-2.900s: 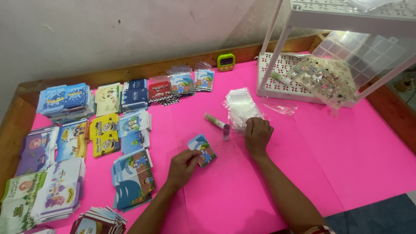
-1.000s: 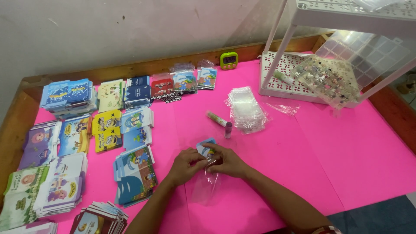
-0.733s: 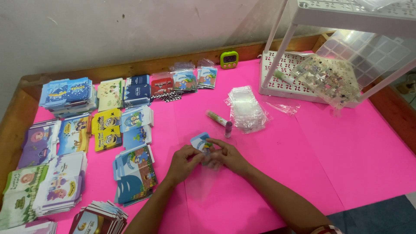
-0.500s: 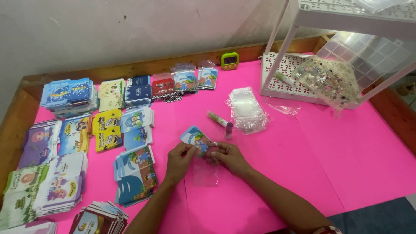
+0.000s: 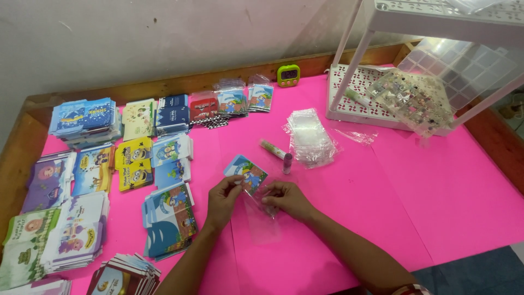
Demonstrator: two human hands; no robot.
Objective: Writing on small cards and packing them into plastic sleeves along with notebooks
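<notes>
Pink sheeting covers the table (image 5: 436, 180) in the single head view, and our two hands meet near its middle. Our left hand (image 5: 222, 199) pinches the lower left edge of a small blue picture card (image 5: 246, 173) between thumb and fingertips, tilting it so one corner points down toward the other hand. Our right hand (image 5: 288, 198) pinches the open top of a clear plastic sleeve (image 5: 262, 221), fingers pressed together on the film; the rest of the sleeve lies flat on the table below the grip. Card and sleeve mouth sit just beside each other, and this alignment appears to explain the tilt of the card.

Above the grip, near it, lie a glue stick (image 5: 277, 153) and a stack of clear sleeves (image 5: 311, 137), within easy reach. Left of the grip, sorted piles of printed cards (image 5: 166, 216) run along the table edge. Well apart, at upper right, stands a white plastic rack (image 5: 382, 93), with a small green timer (image 5: 288, 75) by the wooden border.
</notes>
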